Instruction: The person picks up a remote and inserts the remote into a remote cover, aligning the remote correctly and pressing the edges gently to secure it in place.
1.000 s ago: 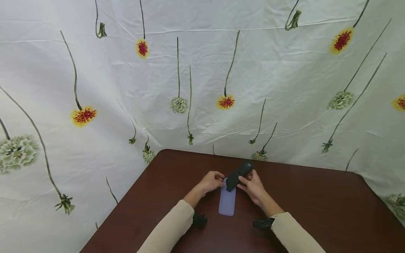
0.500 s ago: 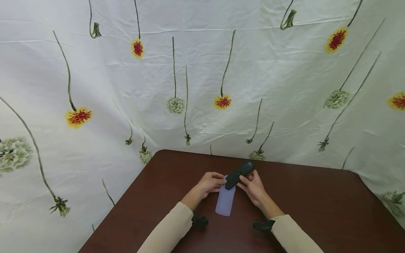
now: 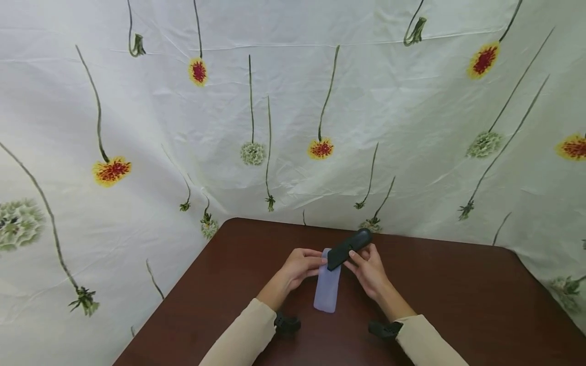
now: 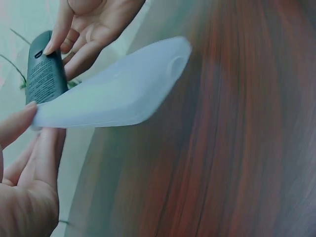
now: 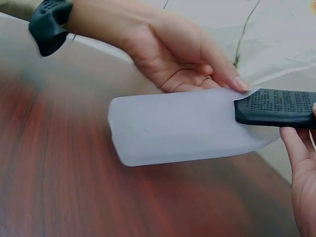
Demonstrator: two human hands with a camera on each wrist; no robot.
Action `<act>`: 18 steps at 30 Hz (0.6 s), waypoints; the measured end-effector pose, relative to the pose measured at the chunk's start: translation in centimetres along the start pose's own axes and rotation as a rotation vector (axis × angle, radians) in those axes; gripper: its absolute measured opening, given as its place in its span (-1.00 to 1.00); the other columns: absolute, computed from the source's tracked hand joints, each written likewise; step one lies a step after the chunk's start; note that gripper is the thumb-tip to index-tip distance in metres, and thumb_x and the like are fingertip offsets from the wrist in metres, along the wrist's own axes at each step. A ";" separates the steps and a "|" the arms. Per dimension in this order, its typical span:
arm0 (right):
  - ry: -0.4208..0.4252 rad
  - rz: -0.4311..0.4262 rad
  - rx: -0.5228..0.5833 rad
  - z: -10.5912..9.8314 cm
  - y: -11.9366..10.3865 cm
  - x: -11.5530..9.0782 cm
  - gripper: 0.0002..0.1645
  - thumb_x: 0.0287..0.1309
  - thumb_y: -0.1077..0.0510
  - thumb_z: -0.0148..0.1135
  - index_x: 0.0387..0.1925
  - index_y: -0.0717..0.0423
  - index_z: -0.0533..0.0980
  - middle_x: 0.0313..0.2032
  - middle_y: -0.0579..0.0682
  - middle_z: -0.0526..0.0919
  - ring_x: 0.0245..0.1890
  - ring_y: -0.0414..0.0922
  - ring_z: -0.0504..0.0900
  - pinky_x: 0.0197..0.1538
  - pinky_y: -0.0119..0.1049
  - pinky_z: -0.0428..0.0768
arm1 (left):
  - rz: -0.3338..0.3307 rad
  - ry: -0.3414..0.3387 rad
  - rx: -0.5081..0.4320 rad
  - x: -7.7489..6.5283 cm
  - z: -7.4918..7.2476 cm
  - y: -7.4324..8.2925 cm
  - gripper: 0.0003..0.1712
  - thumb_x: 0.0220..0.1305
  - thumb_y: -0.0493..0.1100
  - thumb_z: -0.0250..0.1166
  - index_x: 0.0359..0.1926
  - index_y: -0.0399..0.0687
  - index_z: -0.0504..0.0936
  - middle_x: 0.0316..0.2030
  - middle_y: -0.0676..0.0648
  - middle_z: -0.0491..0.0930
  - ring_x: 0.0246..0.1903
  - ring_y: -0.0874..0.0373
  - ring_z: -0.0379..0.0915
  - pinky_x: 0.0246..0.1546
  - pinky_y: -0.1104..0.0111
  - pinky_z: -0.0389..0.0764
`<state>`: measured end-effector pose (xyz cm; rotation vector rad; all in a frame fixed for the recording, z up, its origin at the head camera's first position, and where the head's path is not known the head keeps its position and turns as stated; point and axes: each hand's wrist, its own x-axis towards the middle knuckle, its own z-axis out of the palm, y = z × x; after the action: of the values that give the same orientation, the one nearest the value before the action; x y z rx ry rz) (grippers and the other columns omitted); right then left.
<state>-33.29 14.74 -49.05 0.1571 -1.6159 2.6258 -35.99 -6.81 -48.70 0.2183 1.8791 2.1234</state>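
No txt, brand or no. is legible to you here. On the dark handheld device (image 4: 49, 71), your L wrist cam gets a block of tiny printed lines (image 4: 41, 83), too small/blurred to make out; in your R wrist cam the same device's face shows rows of sm. marks (image 5: 272, 102), also unreadable.

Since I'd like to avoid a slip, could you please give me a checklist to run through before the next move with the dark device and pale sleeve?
1. Left hand holding the pale sleeve: ok.
2. Right hand holding the dark device: ok.
3. Device overlapping the sleeve's end near the left hand: ok.
4. Device in line with the sleeve in the head view: not ok, it is angled.
5. Device's tip inside the sleeve: cannot tell.
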 end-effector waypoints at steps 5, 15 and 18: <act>-0.018 -0.023 -0.022 0.0 -2.0 -0.6 -0.49 0.49 0.49 -0.02 0.32 0.17 0.11 0.37 0.35 0.29 0.15 0.02 0.63 0.18 -0.06 0.59 | 0.056 0.002 -0.023 -0.8 1.4 1.0 -0.56 0.29 -0.35 0.44 0.13 -0.47 0.58 -0.14 -0.24 0.73 -0.20 0.04 0.70 -0.15 0.20 0.72; -0.033 -0.112 -0.023 0.3 -4.5 -2.6 -0.51 0.47 0.50 0.01 0.26 0.15 0.15 0.17 0.19 0.47 0.02 0.00 0.71 0.12 -0.08 0.63 | 0.230 0.066 -0.031 -3.2 4.1 2.7 -0.67 0.18 -0.36 0.53 -0.03 -0.37 0.72 -0.27 -0.13 0.72 -0.32 0.09 0.69 -0.24 0.22 0.73; -0.053 -0.167 -0.051 0.8 -5.6 -3.4 -0.44 0.46 0.49 0.05 0.33 0.12 0.15 0.16 0.16 0.48 0.03 0.00 0.72 0.12 -0.09 0.63 | 0.283 0.102 0.003 -4.1 4.8 3.6 -0.67 0.16 -0.32 0.55 -0.04 -0.32 0.75 -0.23 -0.13 0.73 -0.29 0.09 0.68 -0.25 0.25 0.72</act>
<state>-29.30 16.61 -44.09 0.3454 -1.6082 2.4738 -31.09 -3.96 -44.13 0.4062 2.0110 2.3546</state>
